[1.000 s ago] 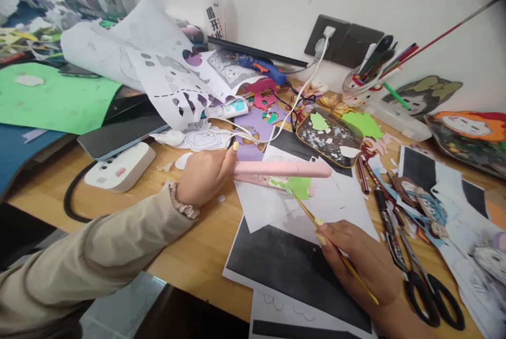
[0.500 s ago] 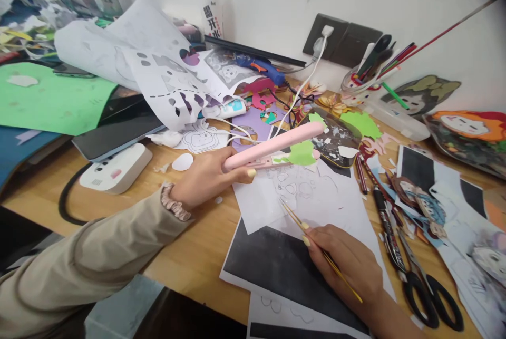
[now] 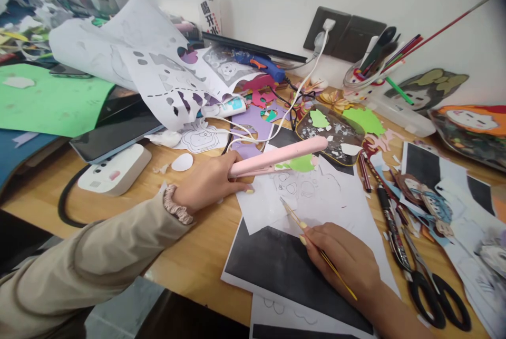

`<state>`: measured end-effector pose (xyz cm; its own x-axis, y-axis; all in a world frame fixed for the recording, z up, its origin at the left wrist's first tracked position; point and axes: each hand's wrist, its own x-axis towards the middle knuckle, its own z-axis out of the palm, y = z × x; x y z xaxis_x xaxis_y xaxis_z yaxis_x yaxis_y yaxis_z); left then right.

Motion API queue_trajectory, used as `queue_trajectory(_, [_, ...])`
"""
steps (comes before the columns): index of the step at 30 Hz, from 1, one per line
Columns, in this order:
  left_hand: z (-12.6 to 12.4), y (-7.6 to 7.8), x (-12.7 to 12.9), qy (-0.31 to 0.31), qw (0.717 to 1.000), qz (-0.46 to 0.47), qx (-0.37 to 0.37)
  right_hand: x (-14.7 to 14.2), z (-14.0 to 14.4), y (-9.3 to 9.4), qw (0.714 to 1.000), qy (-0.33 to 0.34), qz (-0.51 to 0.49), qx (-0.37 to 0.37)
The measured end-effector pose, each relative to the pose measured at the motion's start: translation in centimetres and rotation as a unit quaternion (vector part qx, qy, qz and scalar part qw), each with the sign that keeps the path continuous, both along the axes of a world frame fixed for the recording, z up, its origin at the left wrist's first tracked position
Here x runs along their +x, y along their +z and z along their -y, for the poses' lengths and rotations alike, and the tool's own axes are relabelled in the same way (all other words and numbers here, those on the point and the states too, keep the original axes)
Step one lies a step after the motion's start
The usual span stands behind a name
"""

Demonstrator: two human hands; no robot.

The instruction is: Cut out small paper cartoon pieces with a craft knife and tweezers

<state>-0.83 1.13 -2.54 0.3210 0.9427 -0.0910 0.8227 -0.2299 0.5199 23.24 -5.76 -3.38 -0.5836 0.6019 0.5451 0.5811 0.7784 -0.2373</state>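
Pink plastic fills my left hand (image 3: 209, 183): I grip the pink flat iron (image 3: 276, 156) at its near end with fingers wrapped tight, its closed plates pinching a green paper cutout (image 3: 301, 164) near the far tip, just above the white line-drawing sheet (image 3: 316, 196). My right hand (image 3: 348, 262) is closed on thin gold tweezers (image 3: 294, 218), pinched between thumb and fingertips, their tip resting on the same white sheet, near but apart from the cutout. A black-printed sheet (image 3: 276, 265) lies under the white one on the wooden desk (image 3: 197, 254), with black scissors (image 3: 435, 297) to the right and a white cable (image 3: 304, 86) running up to the wall socket (image 3: 324, 33).
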Motion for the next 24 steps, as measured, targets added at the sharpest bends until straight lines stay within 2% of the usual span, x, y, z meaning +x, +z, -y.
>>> queue_trajectory(7, [-0.1, -0.1, 0.0, -0.001, 1.000, 0.001, 0.003, 0.4, 0.0, 0.5, 0.998, 0.026, 0.055, 0.029])
queue_trajectory(16, [0.0, -0.1, 0.0, -0.005, 1.000, -0.005, 0.005, 1.1, -0.3, 1.1, 0.994, 0.049, 0.098, 0.006])
queue_trajectory(24, [0.0, 0.0, -0.1, -0.008, 1.000, -0.011, 0.007, 1.6, -0.3, 1.3, 0.991, 0.062, 0.119, 0.028])
